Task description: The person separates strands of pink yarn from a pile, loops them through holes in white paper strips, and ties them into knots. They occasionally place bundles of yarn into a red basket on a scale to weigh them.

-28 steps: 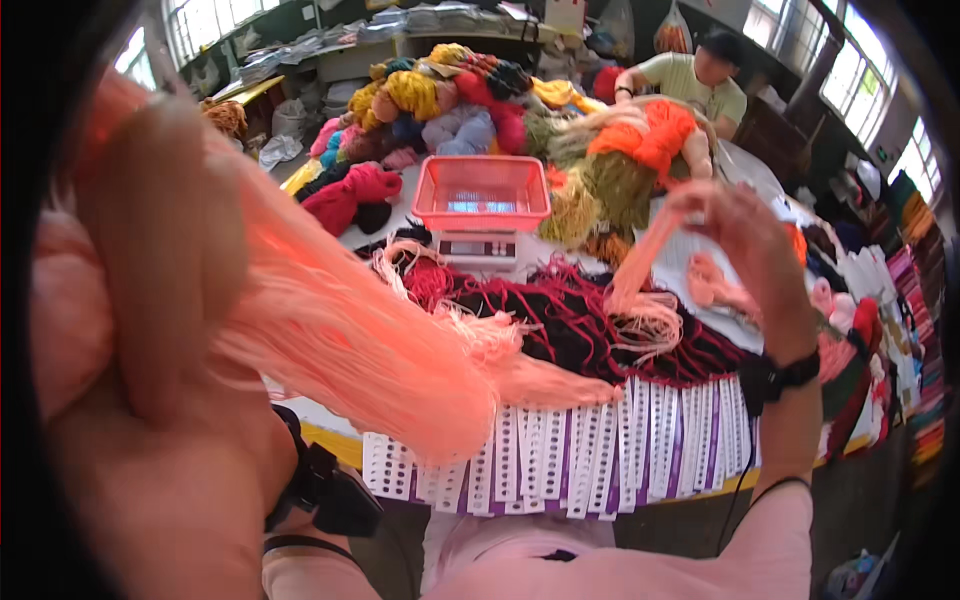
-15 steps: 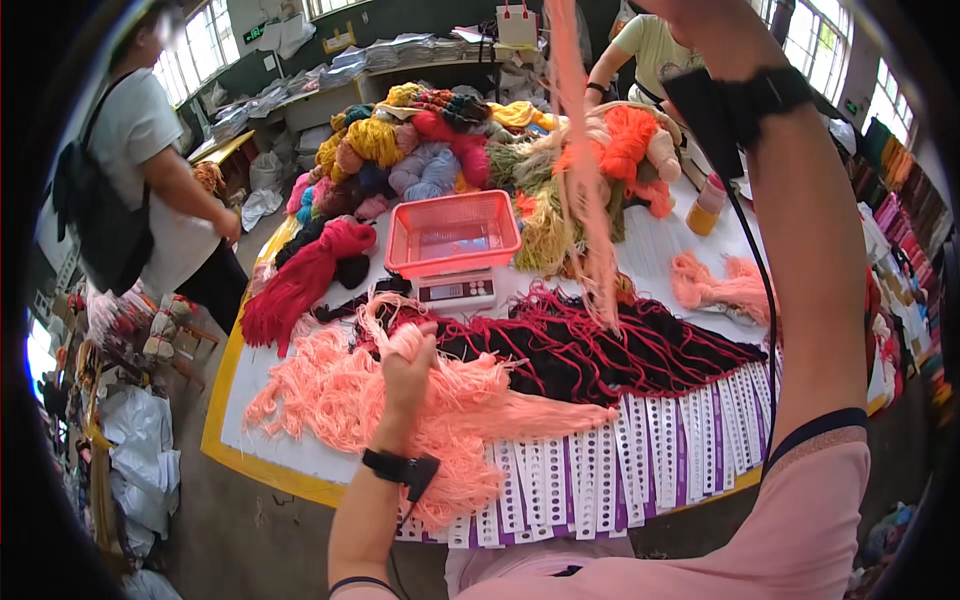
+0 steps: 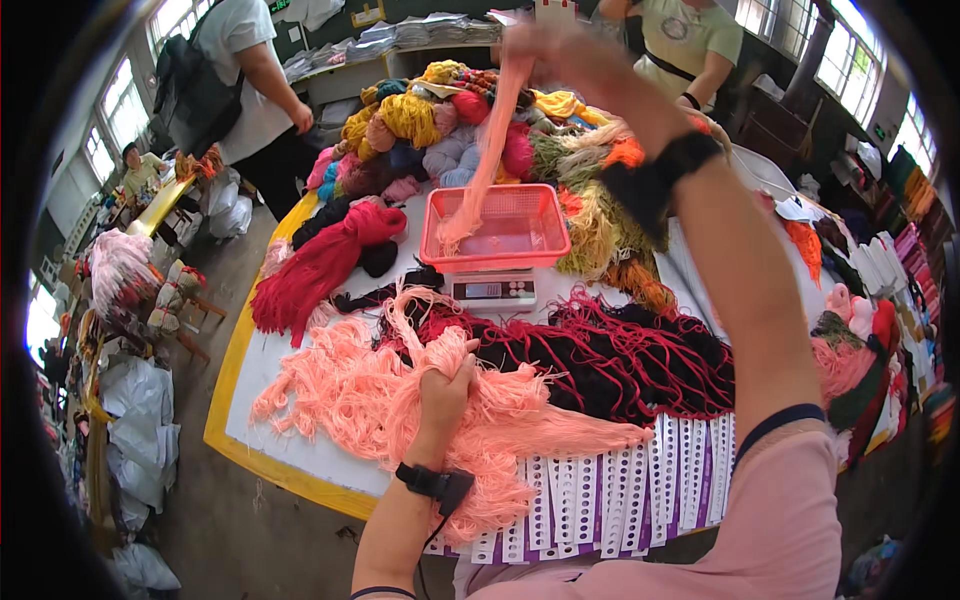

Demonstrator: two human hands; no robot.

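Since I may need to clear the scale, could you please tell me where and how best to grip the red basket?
Take the red basket by its rim, left and right, probably best from above: the rim rings the open top, yarn crowds the right side, and a peach strand crosses it.

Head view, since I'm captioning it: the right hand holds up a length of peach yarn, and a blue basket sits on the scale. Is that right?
Not quite: the basket is pinkish red, not blue, as the head view shows. It sits on the scale, and the right hand holds up a length of peach yarn.
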